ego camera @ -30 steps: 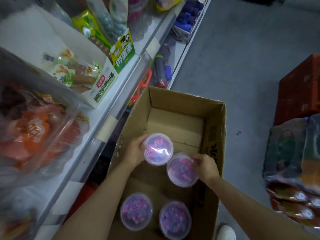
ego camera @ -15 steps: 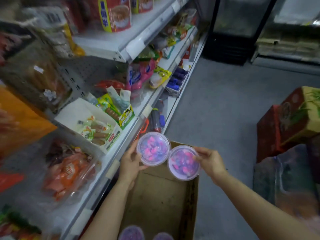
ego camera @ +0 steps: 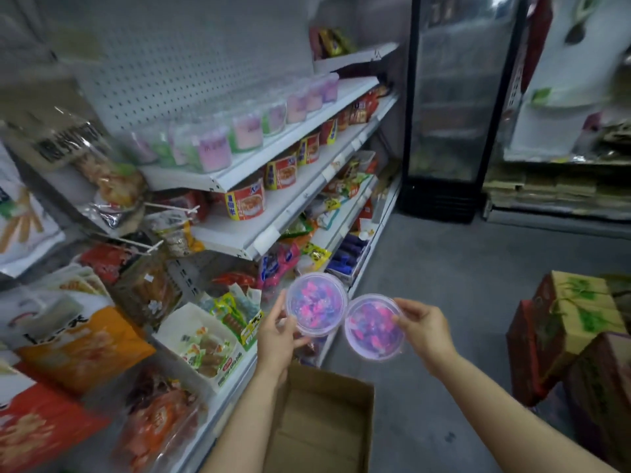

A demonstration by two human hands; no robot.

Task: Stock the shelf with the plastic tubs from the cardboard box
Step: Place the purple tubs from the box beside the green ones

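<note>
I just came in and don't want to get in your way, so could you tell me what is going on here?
A person is stocking shelves. The left hand holds one tub and the right hand holds another tub, both lifted above the open box on the floor. Similar tubs already line the top shelf; neither held tub is on the shelf yet.

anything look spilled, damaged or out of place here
Nothing stands out. Both tubs are lidded and intact, one gripped in the left hand and one in the right hand, above the open cardboard box. No spill shows.
</note>
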